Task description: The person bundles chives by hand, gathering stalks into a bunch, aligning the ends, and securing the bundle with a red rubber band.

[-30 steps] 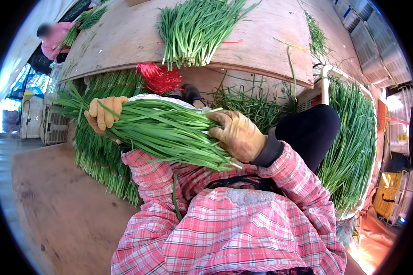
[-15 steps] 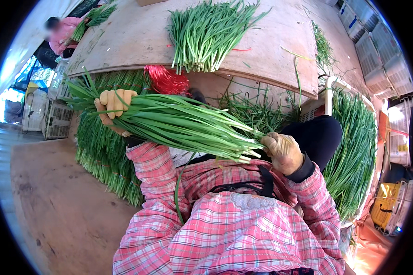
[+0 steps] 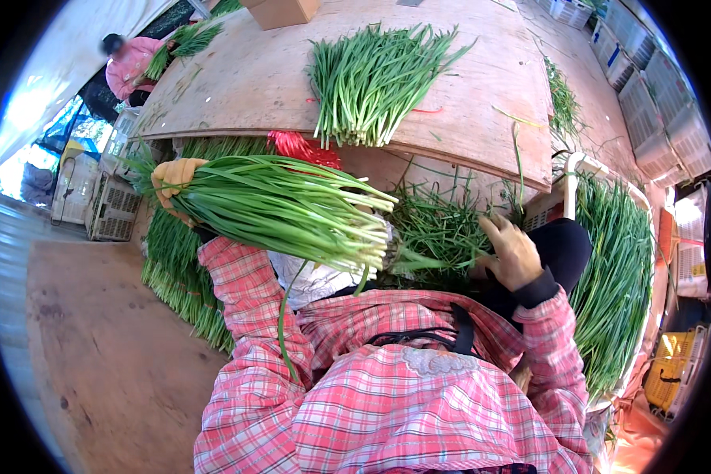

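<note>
Green chive bundle (image 3: 280,207), left of centre below the plywood table (image 3: 237,83): keep your left hand (image 3: 175,175) with fingers clamped round its upper-left end, and let your right hand (image 3: 516,254), fingers loosely apart at centre right, strip stray blades evenly.
</note>
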The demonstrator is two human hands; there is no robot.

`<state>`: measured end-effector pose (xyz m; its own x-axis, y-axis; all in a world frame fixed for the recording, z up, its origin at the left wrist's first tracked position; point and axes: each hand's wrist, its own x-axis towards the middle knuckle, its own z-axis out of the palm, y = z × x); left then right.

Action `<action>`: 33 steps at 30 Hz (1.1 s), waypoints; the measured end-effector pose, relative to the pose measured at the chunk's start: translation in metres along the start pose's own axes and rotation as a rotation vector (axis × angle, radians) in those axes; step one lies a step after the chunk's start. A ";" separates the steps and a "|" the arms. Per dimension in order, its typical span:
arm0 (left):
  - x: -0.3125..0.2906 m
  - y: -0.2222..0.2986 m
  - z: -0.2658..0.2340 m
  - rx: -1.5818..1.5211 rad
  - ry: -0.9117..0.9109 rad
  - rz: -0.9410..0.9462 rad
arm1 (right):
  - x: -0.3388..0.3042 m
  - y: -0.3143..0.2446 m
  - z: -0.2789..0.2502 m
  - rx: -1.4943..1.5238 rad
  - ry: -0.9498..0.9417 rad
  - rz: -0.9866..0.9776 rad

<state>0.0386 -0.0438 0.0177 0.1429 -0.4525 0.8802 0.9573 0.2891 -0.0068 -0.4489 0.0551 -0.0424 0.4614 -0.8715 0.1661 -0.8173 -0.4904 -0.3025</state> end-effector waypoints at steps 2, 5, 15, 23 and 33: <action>-0.003 -0.018 0.006 -0.091 -0.057 0.016 | 0.030 -0.026 -0.005 0.292 0.128 -0.078; 0.005 -0.044 0.011 -0.050 -0.175 0.013 | 0.053 -0.081 0.002 1.544 -0.067 0.099; -0.006 -0.010 0.025 0.433 0.164 -0.020 | 0.014 -0.047 0.038 1.188 0.111 0.448; -0.020 -0.047 0.023 0.328 0.448 -0.125 | 0.058 -0.087 -0.004 0.540 0.302 -0.214; -0.018 -0.070 0.037 0.651 1.054 -0.249 | 0.019 -0.034 0.031 0.426 0.475 0.038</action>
<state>-0.0399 -0.0243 0.0201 0.3947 -0.9186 0.0176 0.7291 0.3249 0.6023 -0.4015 0.0553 -0.0580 0.1518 -0.8429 0.5162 -0.5758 -0.4999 -0.6469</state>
